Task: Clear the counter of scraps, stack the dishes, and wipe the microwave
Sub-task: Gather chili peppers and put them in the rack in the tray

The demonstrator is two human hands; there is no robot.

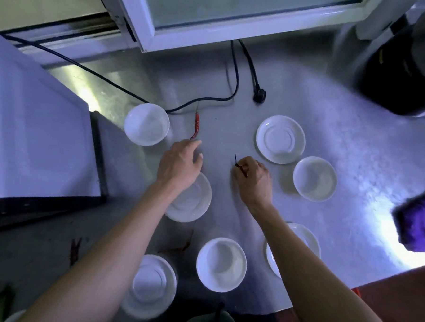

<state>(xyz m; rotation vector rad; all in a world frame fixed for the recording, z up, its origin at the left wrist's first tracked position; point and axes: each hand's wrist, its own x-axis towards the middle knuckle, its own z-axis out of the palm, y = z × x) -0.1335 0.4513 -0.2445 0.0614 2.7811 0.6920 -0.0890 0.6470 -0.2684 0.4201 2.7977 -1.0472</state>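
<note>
Left fingers (pixel 195 145) seemingly touching chilli (pixel 196 125).

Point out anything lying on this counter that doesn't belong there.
Dried chillies are strewn among the white dishes: one red chilli by the left hand, another pinched in the right hand, more near the front edge. An unplugged power plug also lies loose.

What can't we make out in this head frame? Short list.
- Saucer: far part hidden under the left hand.
- Saucer: mostly hidden by the right forearm.
- Chili in the right hand: mostly covered by fingers.
- Purple cloth: cut off by the right edge.
- Scraps on the near counter: dark, blurred.
</note>
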